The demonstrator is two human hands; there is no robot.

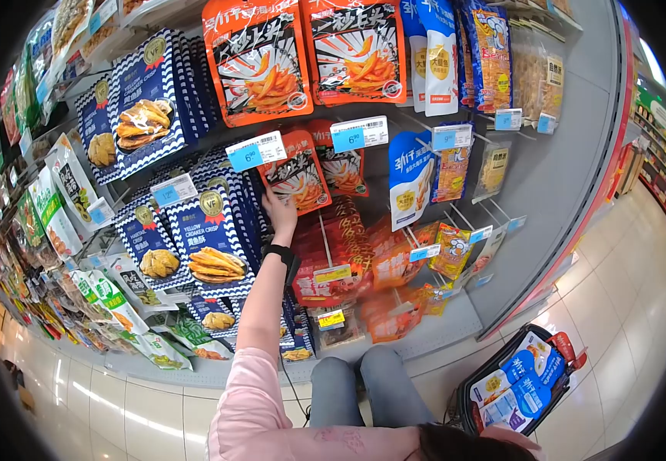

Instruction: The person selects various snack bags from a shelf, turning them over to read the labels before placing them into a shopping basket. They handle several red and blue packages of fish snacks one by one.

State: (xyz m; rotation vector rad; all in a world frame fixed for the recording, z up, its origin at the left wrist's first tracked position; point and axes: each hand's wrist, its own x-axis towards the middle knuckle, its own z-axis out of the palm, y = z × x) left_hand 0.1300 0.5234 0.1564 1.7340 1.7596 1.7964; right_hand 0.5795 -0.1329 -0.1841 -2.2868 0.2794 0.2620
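My left hand (280,213), with a black watch on the wrist, reaches up into the shelf display. Its fingers are closed on the lower left edge of an orange-red snack bag (299,175), which hangs tilted below a price tag (257,151). Another bag of the same kind (342,167) hangs just to the right. Beside my hand on the left are blue-and-white Yellow Croaker Crisp bags (212,244). Red snack packs (331,250) hang below it on the right. My right hand is out of view.
Larger orange bags (256,65) hang above my hand. Metal hooks and price tags (425,252) stick out on the right. A black basket (463,399) holding blue-and-white packs stands on the tiled floor at lower right. My knees (379,376) are close to the lowest shelf.
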